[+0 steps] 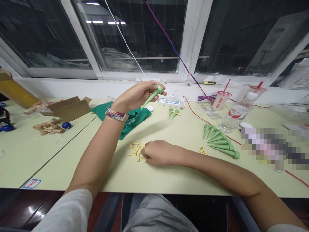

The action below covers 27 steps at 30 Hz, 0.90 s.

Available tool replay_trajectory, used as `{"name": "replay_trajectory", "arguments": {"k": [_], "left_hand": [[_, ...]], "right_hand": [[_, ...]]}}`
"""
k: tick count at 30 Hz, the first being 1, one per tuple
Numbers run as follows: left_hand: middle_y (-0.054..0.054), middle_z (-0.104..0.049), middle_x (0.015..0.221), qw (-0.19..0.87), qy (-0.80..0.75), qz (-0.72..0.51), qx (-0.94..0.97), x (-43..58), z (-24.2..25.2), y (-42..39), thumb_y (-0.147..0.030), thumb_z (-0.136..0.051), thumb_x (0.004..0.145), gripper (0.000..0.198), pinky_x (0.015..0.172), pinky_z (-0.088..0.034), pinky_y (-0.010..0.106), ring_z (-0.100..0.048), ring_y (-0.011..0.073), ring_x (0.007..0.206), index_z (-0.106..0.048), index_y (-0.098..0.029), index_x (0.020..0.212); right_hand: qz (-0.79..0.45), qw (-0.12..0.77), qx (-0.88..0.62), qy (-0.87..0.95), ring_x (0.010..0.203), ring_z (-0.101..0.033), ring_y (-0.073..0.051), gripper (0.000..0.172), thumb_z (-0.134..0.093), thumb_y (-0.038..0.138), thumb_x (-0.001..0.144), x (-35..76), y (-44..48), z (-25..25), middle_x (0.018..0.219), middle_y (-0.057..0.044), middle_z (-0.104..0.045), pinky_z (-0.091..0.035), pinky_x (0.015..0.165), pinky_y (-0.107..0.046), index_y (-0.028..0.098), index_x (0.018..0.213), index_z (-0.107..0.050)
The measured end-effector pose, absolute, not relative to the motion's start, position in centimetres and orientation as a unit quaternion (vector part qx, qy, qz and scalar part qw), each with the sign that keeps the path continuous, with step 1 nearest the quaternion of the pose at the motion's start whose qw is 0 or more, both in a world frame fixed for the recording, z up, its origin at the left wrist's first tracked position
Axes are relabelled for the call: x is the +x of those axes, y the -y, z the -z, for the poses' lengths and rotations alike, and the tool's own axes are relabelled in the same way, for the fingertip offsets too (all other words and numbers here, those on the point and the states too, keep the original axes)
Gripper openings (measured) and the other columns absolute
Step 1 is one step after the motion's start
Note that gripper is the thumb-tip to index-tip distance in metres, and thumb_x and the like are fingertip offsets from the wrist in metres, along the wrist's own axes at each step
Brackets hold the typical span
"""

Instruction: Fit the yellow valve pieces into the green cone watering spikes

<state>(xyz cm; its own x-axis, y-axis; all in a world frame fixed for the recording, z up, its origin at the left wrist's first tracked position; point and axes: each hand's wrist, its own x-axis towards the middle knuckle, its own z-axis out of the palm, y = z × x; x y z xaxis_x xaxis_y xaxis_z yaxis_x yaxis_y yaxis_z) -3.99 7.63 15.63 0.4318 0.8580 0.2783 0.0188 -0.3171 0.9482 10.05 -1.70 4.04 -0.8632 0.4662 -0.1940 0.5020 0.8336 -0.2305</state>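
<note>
My left hand (142, 93) is raised over the table, fingers closed around a green plastic watering spike (153, 96) whose ribbed cap points up and whose tip slants down to the left. Low on the tabletop, my right hand (156, 153) is curled over a loose pile of small yellow plastic valve pieces (136, 149). Its fingertips are hidden, so what they pinch cannot be made out. Several more green spikes (218, 138) lie fanned out on the right. Beyond my hands, two green spikes (174, 112) lie together, at least one with a yellow piece attached.
Small yellow rings (202, 150) lie by my right forearm. Behind my left wrist is a green plastic bag (135, 122). A power strip (172, 102), a water bottle (235, 114) and a lidded cup (220, 100) stand farther back. Cardboard (64, 109) and wooden toys (51, 127) lie left.
</note>
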Motion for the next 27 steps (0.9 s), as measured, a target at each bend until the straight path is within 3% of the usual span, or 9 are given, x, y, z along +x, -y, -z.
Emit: {"name": "replay_trajectory", "arguments": {"k": [5, 10, 17, 22, 27], "left_hand": [[0.015, -0.078, 0.102, 0.505, -0.317, -0.431, 0.678, -4.0, -15.7, -7.6, -0.023, -0.069, 0.093, 0.015, 0.083, -0.061, 0.033, -0.075, 0.0233, 0.094, -0.076, -0.012, 0.098], [0.016, -0.078, 0.107, 0.502, -0.316, -0.428, 0.682, -4.1, -15.7, -7.7, -0.023, -0.067, 0.094, 0.016, 0.086, -0.062, 0.034, -0.076, 0.0238, 0.096, -0.077, -0.011, 0.099], [0.015, -0.078, 0.111, 0.501, -0.3, -0.433, 0.687, -4.5, -15.5, -8.0, -0.021, -0.067, 0.093, 0.015, 0.089, -0.063, 0.035, -0.074, 0.0286, 0.113, -0.079, -0.012, 0.099], [0.016, -0.076, 0.126, 0.521, -0.301, -0.408, 0.687, -4.9, -15.5, -7.9, -0.022, -0.072, 0.093, 0.029, 0.096, -0.063, 0.04, -0.076, 0.0262, 0.106, -0.079, -0.016, 0.12], [0.014, -0.073, 0.137, 0.517, -0.285, -0.414, 0.693, -5.1, -15.7, -7.7, -0.022, -0.077, 0.089, 0.039, 0.1, -0.062, 0.043, -0.078, 0.0276, 0.105, -0.077, -0.02, 0.128]], "right_hand": [[0.184, 0.055, 0.27, -0.944, 0.084, -0.059, -0.018, 0.007, -0.057, 0.017, 0.092, 10.9, -0.6, -3.7, 0.098, -0.005, -0.07, -0.033, 0.06, -0.028, 0.019, 0.092, -0.063], [0.18, 0.066, 0.301, -0.934, 0.092, -0.062, -0.022, 0.034, -0.057, 0.014, 0.089, 11.8, -2.2, -4.1, 0.116, -0.01, -0.069, -0.034, 0.06, -0.027, 0.021, 0.121, -0.066], [0.194, 0.093, 0.285, -0.934, 0.085, -0.061, -0.02, 0.03, -0.066, 0.012, 0.079, 12.5, -3.1, -4.2, 0.107, -0.007, -0.071, -0.034, 0.06, -0.027, 0.021, 0.107, -0.07], [0.213, 0.068, 0.256, -0.941, 0.079, -0.058, -0.018, 0.01, -0.066, 0.019, 0.083, 12.6, -4.1, -3.4, 0.098, -0.005, -0.07, -0.034, 0.06, -0.027, 0.019, 0.093, -0.066], [0.196, -0.034, 0.259, -0.945, 0.078, -0.058, -0.016, 0.005, -0.065, 0.019, 0.081, 13.8, -5.3, -5.2, 0.093, -0.004, -0.069, -0.037, 0.063, -0.027, 0.018, 0.082, -0.06]]}}
